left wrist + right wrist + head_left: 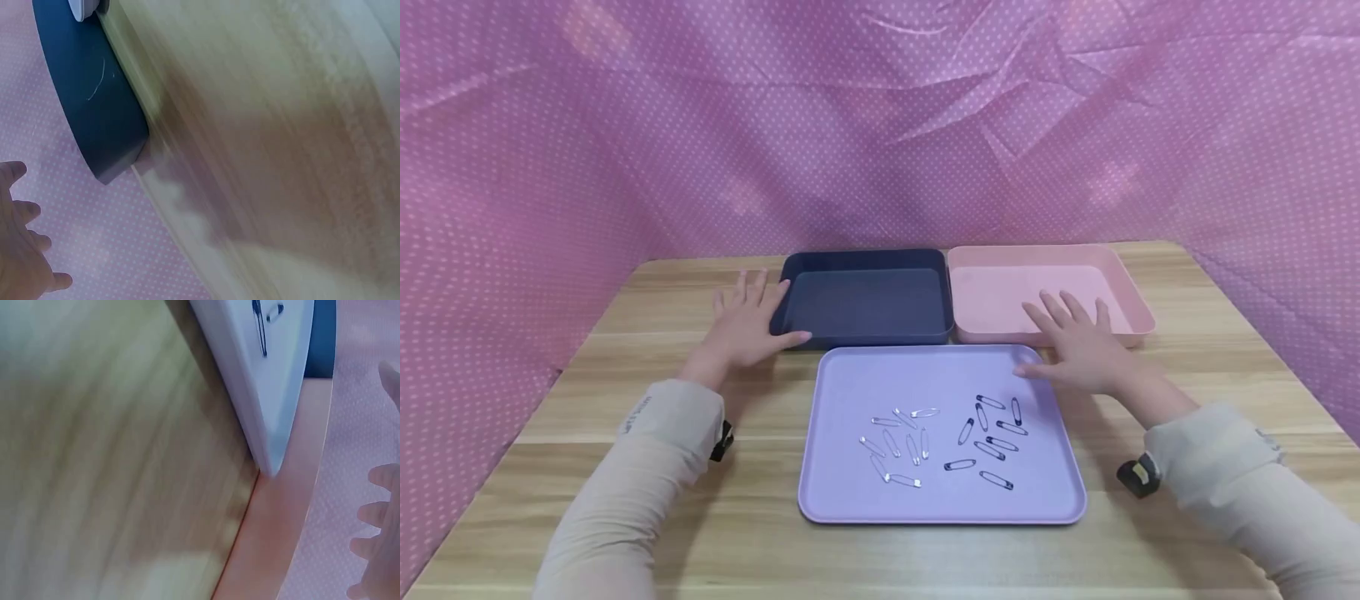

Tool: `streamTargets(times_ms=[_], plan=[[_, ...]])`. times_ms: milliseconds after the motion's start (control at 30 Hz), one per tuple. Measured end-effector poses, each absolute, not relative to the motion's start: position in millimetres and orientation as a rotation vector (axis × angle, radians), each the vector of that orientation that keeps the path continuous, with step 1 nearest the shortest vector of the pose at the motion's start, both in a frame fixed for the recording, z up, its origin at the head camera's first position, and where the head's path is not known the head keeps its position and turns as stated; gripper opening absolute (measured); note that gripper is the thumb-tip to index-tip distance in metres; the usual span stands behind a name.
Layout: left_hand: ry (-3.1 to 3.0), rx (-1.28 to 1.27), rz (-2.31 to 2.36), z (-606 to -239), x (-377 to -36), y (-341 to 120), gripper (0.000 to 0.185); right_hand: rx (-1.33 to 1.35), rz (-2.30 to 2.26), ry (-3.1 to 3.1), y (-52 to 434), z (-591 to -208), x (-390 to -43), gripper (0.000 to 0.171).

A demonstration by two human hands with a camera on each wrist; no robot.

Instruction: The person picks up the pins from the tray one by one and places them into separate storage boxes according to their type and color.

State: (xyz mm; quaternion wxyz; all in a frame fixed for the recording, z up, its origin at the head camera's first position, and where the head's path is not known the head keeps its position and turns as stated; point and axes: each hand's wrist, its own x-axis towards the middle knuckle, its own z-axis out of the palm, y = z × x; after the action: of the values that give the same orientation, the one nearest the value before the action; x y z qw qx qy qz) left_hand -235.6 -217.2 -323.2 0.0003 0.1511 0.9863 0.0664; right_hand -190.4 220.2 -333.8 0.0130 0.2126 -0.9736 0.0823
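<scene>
Wood surface: tabletop (625, 400), light grain, enclosed on three sides by a pink dotted cloth (880, 125).
Head view, trays: lilac tray (850, 492) at the near-centre edge of the tabletop; dark blue tray (865, 260) and pink tray (1131, 296) side by side behind it, toward the far edge, the three nearly touching.
Head view, pins: silver safety pins (898, 442) scattered on the left half of the lilac tray; black safety pins (992, 437) on its right half, the two groups apart.
Head view, left hand: left hand (745, 325) released, fingers spread flat, at the left wall of the dark blue tray, thumb along its near-left corner. It grasps nothing.
Head view, right hand: right hand (1078, 346) released, fingers spread, over the far-right corner of the lilac tray and the near rim of the pink tray. It grasps nothing.
Left wrist view: blurred; a corner of the dark blue tray (94, 94) on the wood, fingertips at the lower left.
Right wrist view: blurred; the lilac tray corner (275, 412) with one black pin, straight fingers at the right border.
Risk, judged: a sideways nudge from either hand could shift a tray; jolting the lilac tray could mix the two pin groups.
Risk, judged: thin flat pins are hard to pinch; an open clasp could prick.
</scene>
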Motion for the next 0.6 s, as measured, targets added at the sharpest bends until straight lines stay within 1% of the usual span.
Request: streamTargets(times_ms=[200,600], plan=[[3.112,0.56,0.172,-333,-242,-225,0.094,0.68,0.24,-2.987,199,-347,-175,0.093],[3.108,0.541,0.158,-346,-237,-217,0.095,0.79,0.197,-2.954,187,-364,-160,0.094]])
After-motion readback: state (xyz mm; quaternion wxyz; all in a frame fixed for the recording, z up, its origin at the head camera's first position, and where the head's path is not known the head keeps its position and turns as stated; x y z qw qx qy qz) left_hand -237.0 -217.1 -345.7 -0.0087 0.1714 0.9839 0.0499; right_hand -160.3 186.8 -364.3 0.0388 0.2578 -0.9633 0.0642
